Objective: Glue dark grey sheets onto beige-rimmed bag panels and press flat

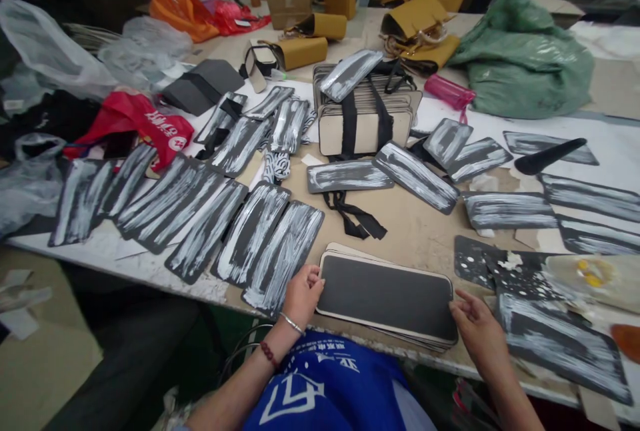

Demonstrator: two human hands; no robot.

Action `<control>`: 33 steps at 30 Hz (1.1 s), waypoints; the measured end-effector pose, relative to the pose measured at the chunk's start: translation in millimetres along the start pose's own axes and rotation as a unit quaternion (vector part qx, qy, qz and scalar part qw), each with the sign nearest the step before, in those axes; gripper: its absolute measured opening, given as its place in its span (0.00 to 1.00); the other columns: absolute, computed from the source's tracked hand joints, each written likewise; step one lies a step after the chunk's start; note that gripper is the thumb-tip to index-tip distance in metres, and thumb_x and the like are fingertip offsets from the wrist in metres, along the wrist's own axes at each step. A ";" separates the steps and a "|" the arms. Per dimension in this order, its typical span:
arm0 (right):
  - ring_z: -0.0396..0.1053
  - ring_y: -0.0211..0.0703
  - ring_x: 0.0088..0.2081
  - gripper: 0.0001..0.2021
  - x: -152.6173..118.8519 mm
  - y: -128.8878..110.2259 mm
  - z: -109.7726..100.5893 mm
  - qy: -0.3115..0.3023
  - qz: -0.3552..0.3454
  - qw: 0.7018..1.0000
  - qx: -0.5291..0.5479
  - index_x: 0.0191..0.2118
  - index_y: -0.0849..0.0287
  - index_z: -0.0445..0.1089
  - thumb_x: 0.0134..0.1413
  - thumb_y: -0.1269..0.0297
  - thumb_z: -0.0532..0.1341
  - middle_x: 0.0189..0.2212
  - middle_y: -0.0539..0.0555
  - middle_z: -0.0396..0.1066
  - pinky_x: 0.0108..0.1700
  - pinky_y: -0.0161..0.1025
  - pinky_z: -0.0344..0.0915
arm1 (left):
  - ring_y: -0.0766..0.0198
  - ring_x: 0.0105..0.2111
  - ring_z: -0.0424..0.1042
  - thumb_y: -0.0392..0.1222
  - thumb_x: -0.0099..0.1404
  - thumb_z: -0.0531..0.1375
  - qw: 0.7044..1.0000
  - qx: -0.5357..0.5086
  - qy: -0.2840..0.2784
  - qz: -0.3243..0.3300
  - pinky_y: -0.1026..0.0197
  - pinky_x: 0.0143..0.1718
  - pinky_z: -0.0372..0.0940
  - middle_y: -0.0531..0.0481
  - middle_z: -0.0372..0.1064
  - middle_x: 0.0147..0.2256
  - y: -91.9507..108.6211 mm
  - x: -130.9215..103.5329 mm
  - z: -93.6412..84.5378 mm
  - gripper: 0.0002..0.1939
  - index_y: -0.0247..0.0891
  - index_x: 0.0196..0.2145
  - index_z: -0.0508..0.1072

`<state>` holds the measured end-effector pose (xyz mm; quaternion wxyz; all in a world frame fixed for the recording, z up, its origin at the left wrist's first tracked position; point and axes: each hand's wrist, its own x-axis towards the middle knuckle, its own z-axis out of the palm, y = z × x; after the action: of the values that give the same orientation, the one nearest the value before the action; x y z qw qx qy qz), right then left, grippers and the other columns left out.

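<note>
Dark grey filled the middle of my feed: a flat panel (385,294) lay on a stack of pale boards (350,250) by the near edge of the table (423,239), its long side running roughly along that edge, probably to put both ends within easy reach. From my end, the left hand (303,291) was narrow, thumb and fingers closed on the panel's left end, near its upper corner. The right hand (475,324) was looser, fingers partly spread at the right end; whether it gripped or only touched there, I couldn't tell. I judged that having a hand at each end helped square the panel over the boards. Around it, white-streaked panels (285,254) spread towards the left and right edges, streaked faces up, likely so that the coating wouldn't be rubbed; a few overlapped all the same. Beyond the hands, towards the far edge, a bundle of boards (333,134) stood on edge under black straps (385,117), presumably to hold it together. As for the panel, I had it squarely between the two hands, just in front of the blue apron (340,391), touching the fingers at either end.
</note>
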<state>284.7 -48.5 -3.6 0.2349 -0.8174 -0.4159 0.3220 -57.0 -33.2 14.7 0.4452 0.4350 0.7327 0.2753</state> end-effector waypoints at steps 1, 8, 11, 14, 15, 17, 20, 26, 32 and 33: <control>0.69 0.49 0.33 0.29 0.0 0.2 0.3 0.004 -0.001 1.000 -0.004 0.44 0.61 0.62 0.34 0.48 0.55 0.29 0.55 0.70 0.38 0.44 0.64 | 0.66 0.24 0.68 0.37 0.51 0.56 1.000 0.001 -0.002 0.004 0.63 0.30 0.63 0.55 0.67 0.21 -1.1 0.5 0.2 0.10 0.35 0.34 0.68; 0.69 0.46 0.31 0.22 -10.0 -10.0 4.7 0.042 -0.037 0.998 -0.039 0.41 0.62 0.63 0.39 0.54 0.52 0.27 0.54 0.70 0.38 0.43 0.64 | 0.62 0.24 0.69 0.42 0.48 0.56 0.998 0.054 -0.014 0.003 0.61 0.29 0.63 0.54 0.68 0.22 -0.1 2.3 -4.0 0.12 0.37 0.32 0.65; 0.70 0.43 0.31 0.19 -10.7 -13.4 8.3 0.065 -0.036 0.995 -0.060 0.42 0.62 0.62 0.42 0.60 0.51 0.27 0.53 0.70 0.37 0.41 0.64 | 0.60 0.25 0.70 0.46 0.48 0.55 0.998 0.062 -0.031 0.000 0.59 0.30 0.63 0.52 0.69 0.23 -0.9 5.0 -4.9 0.14 0.38 0.33 0.64; 0.69 0.43 0.31 0.17 -11.1 -14.3 10.3 0.072 -0.035 0.993 -0.082 0.42 0.63 0.62 0.43 0.64 0.51 0.26 0.52 0.70 0.37 0.40 0.63 | 0.59 0.26 0.71 0.49 0.47 0.55 0.997 0.066 -0.036 0.004 0.58 0.30 0.64 0.51 0.70 0.23 -2.0 5.2 -5.0 0.16 0.39 0.32 0.64; 0.69 0.43 0.31 0.17 -11.2 -14.3 10.8 0.073 -0.034 0.993 -0.085 0.42 0.63 0.62 0.43 0.65 0.51 0.26 0.52 0.70 0.37 0.40 0.63 | 0.58 0.26 0.71 0.50 0.47 0.55 0.997 0.070 -0.033 0.006 0.58 0.31 0.64 0.51 0.70 0.23 -2.3 5.1 -4.9 0.16 0.39 0.32 0.64; 0.69 0.43 0.31 0.17 -11.5 -14.1 11.8 0.077 -0.034 0.993 -0.085 0.42 0.63 0.62 0.43 0.66 0.52 0.25 0.51 0.69 0.37 0.40 0.62 | 0.58 0.27 0.71 0.50 0.46 0.55 0.997 0.076 -0.028 0.008 0.58 0.31 0.64 0.51 0.70 0.23 -2.7 5.1 -4.5 0.16 0.39 0.32 0.64; 0.69 0.42 0.30 0.16 -11.7 -13.6 13.6 0.080 -0.031 0.993 -0.086 0.42 0.62 0.62 0.44 0.68 0.52 0.26 0.51 0.69 0.36 0.39 0.62 | 0.57 0.27 0.71 0.51 0.45 0.55 0.997 0.078 -0.023 0.003 0.57 0.32 0.64 0.51 0.70 0.23 -3.0 5.7 -3.8 0.17 0.39 0.32 0.64; 0.68 0.42 0.30 0.15 -10.7 -12.0 15.3 0.082 -0.032 0.992 -0.088 0.41 0.61 0.63 0.44 0.69 0.52 0.25 0.51 0.68 0.37 0.39 0.62 | 0.58 0.27 0.71 0.50 0.47 0.55 0.997 0.076 -0.022 0.015 0.57 0.31 0.65 0.51 0.70 0.23 -4.0 5.7 -3.4 0.16 0.38 0.32 0.64; 0.68 0.42 0.30 0.15 -9.0 -12.0 13.4 0.079 -0.036 0.991 -0.105 0.41 0.62 0.63 0.44 0.67 0.52 0.26 0.51 0.69 0.36 0.38 0.62 | 0.60 0.25 0.71 0.46 0.47 0.56 0.998 0.060 -0.015 0.007 0.59 0.29 0.65 0.53 0.70 0.22 -2.7 5.4 -2.0 0.12 0.38 0.31 0.65; 0.68 0.42 0.30 0.15 -8.9 -12.3 13.0 0.077 -0.035 0.990 -0.109 0.41 0.62 0.63 0.44 0.67 0.52 0.26 0.51 0.69 0.35 0.38 0.62 | 0.61 0.25 0.71 0.45 0.48 0.56 0.998 0.061 -0.013 0.006 0.60 0.29 0.64 0.53 0.70 0.22 -2.3 5.3 -1.9 0.12 0.38 0.30 0.65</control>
<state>264.8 -47.7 -1.5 0.1866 -0.8453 -0.4578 0.2024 -60.8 -29.7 11.6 0.4257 0.4698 0.7393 0.2270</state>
